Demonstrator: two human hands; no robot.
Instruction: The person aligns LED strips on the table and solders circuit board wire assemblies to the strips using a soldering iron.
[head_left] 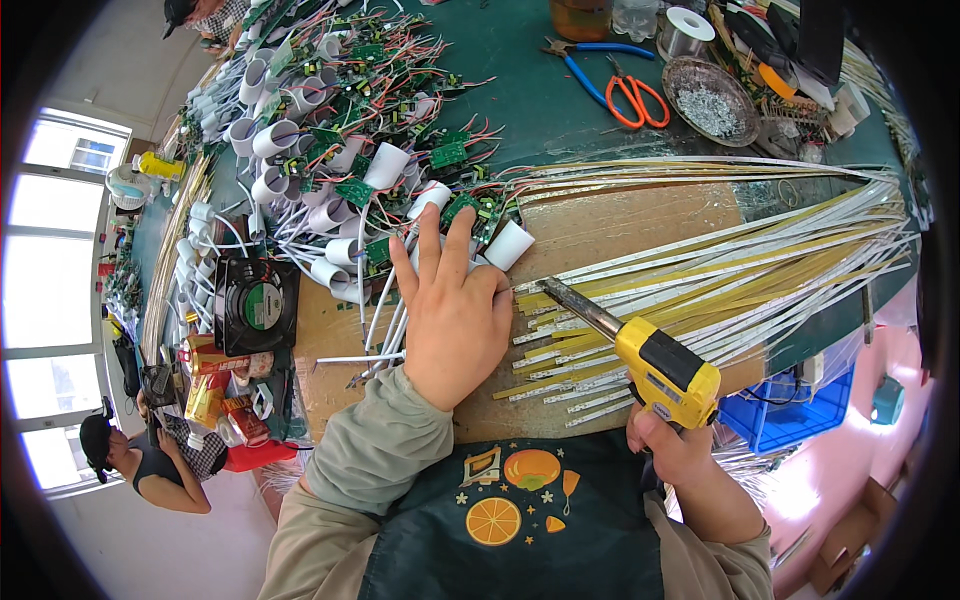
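My right hand [668,440] is wrapped round the grip of a yellow and black soldering gun [665,372]. Its metal tip points left, toward the ends of white and yellow LED strips [690,280] fanned out on a brown board. Just left of that tip, my left hand [455,310] has three fingers spread over small green circuit boards [448,153]. Its index finger bends down in what looks like a pinch; the thumb and whatever lies between them are hidden. A short white tube [510,245] rests beside the bent finger.
White tubes [277,138] with wired boards pile up at the far left, near a black fan [256,307]. Beyond the strips lie blue-handled pliers [590,75], orange-handled scissors [637,100], a metal dish [712,100] and a solder wire spool [687,33]. A blue crate [785,412] stands at right. Other people sit at left.
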